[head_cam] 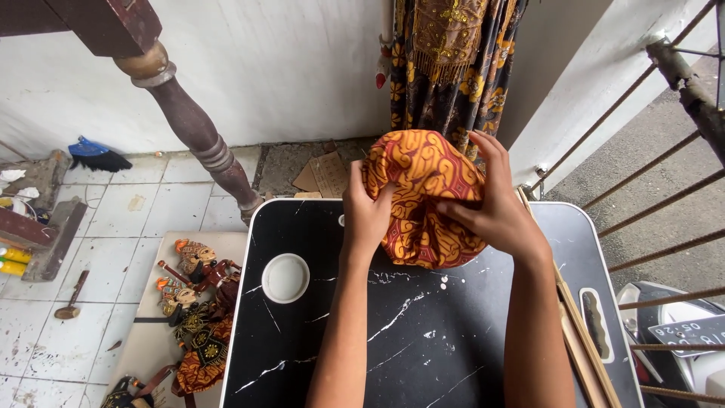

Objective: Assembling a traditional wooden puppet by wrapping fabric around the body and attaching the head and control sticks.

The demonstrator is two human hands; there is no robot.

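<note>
A bunched piece of orange and red batik cloth [423, 196] rests at the far edge of a small black marble-patterned table [362, 332]. My left hand [365, 215] grips its left side with fingers curled into the folds. My right hand [495, 200] clasps its right side, thumb pressed into the front of the fabric. Both forearms reach up across the tabletop.
A round white recess [285, 277] sits in the table's left part; thin wooden sticks [578, 325] lie along its right edge. Wooden puppets [192, 298] lie on the tiled floor at left. A turned wooden post [198, 132], patterned hanging cloth [445, 68], metal railing [664, 219].
</note>
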